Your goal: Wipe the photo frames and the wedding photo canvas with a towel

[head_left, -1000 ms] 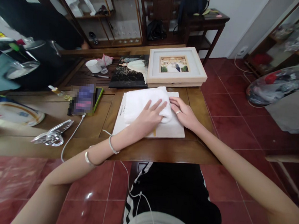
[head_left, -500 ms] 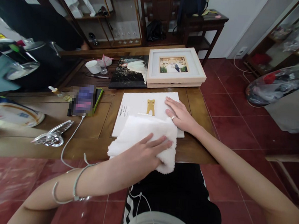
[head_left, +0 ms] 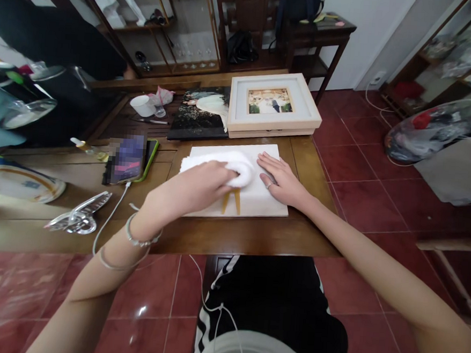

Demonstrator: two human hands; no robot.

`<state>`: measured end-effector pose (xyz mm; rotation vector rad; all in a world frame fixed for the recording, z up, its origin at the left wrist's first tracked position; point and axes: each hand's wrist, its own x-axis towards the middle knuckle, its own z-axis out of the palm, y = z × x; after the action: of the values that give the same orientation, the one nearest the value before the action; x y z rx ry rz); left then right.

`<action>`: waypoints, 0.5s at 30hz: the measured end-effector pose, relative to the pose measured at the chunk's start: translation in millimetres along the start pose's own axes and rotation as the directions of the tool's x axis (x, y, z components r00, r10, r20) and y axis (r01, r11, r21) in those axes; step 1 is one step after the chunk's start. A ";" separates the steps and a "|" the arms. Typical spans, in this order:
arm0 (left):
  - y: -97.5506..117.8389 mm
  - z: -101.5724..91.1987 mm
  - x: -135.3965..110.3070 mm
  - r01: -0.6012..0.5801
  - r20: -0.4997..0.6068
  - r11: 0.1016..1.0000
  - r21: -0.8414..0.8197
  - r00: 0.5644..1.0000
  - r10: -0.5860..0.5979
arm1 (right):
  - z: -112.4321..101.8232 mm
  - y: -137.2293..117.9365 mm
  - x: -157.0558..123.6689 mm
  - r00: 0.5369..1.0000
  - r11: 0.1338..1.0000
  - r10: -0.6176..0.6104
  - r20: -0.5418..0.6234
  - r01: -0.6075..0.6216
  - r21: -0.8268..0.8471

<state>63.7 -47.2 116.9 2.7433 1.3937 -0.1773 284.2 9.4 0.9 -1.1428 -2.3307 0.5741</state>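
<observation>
A white board (head_left: 266,204) lies flat near the front edge of the wooden table. My left hand (head_left: 208,182) is closed on a bunched white cloth (head_left: 242,169), which rests on the upper part of the board. Just below the cloth, two legs of a flat gold-coloured cutout (head_left: 232,202) show; its upper part is covered. On the board's right side my right hand (head_left: 281,181) lies flat, fingers stretched out, a ring on one finger. It grips nothing.
Behind the board stand a framed picture (head_left: 275,106) and a dark photo panel (head_left: 199,112). To the left are a phone (head_left: 127,158) with a white cable, a clear hair clip (head_left: 80,214), a dropper bottle (head_left: 88,149) and a white cup (head_left: 142,105). A person in dark clothing (head_left: 63,35) is across the table.
My left hand has pushed the white cloth away from me, up the board, and bunched it. The gold cutout's legs now show and its top is covered. My right hand stays on the board.
</observation>
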 end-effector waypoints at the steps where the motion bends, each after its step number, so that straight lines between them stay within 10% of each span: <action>1: -2.0 -1.2 7.9 0.019 -0.024 1.000 0.011 1.000 -0.019 | -0.5 -0.5 -0.1 1.000 1.000 -0.002 0.003 0.002 0.000; 7: 1.8 14.4 69.9 -0.055 -0.226 0.998 0.009 0.973 0.056 | -3.2 -1.2 1.7 0.998 0.999 -0.047 -0.035 0.047 -0.003; 15: -4.5 35.0 90.7 -0.056 -0.144 0.998 0.016 0.988 0.058 | -3.0 -2.5 1.0 0.998 0.999 -0.044 -0.053 0.044 -0.001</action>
<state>110.4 24.4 70.5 2.8525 1.3472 0.0167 283.8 9.3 5.0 -1.0912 -2.3041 0.5218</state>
